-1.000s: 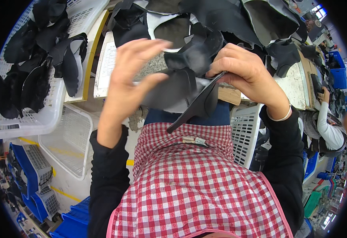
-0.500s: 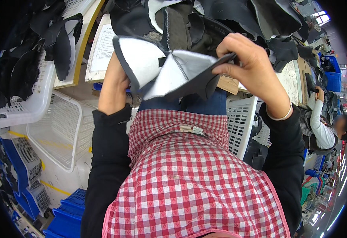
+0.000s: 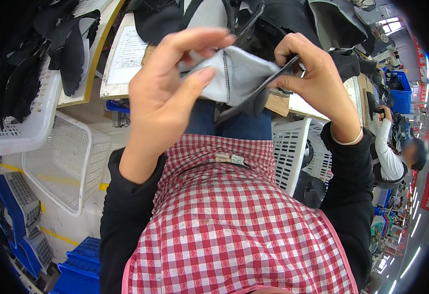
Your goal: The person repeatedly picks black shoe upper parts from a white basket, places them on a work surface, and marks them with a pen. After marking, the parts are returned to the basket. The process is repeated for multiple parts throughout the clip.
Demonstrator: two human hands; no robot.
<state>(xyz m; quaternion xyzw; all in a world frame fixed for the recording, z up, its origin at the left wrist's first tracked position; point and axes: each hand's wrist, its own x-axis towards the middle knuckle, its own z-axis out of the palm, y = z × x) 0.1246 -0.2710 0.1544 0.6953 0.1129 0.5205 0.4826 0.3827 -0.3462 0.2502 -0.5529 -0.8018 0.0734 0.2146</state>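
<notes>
A stitched shoe upper (image 3: 246,73), black outside with pale grey lining and a dark zigzag seam, hangs over my lap at the table's edge. My right hand (image 3: 317,73) pinches its black edge between thumb and fingers. At the other side my left hand (image 3: 163,98) is held up in front of the lining, its thumb and fingers apart. The fingers are slightly blurred, and the thumb tip overlaps the lining. Behind the piece lies a heap of black upper pieces (image 3: 283,19), some showing grey lining.
To the left, a white basket (image 3: 52,105) holds black pieces; another white basket (image 3: 84,161) stands below it. Blue crates (image 3: 79,267) sit lower left. A printed sheet (image 3: 126,56) lies on the table. Beside my lap is a white crate (image 3: 290,152). At far right, a person (image 3: 393,152) handles black pieces.
My left hand has come from behind the upper to its front, and its fingers have parted. The upper has folded narrower and turned, while my right hand keeps its pinch.
</notes>
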